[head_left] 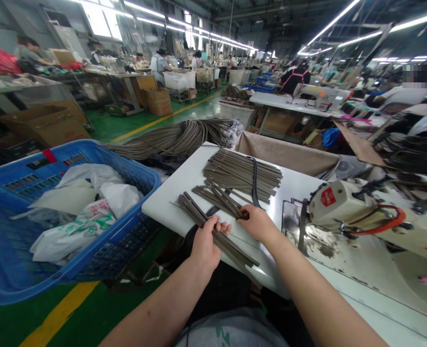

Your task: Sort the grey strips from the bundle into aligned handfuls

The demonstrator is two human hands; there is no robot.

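Note:
My left hand (206, 243) is closed around a bundle of long grey-brown strips (195, 212) that lies slanted over the near edge of the white table (170, 197). My right hand (257, 222) pinches the ends of a second loose cluster of strips (218, 196) just beyond it. A larger flat pile of the same strips (242, 171) lies farther back on the table, with a dark strap (253, 179) curving across it.
A sewing machine (357, 207) stands at the right on the table. A blue plastic basket (14, 226) with white bags sits at my left. A big heap of strips (177, 137) lies behind the table. Other people work at distant benches.

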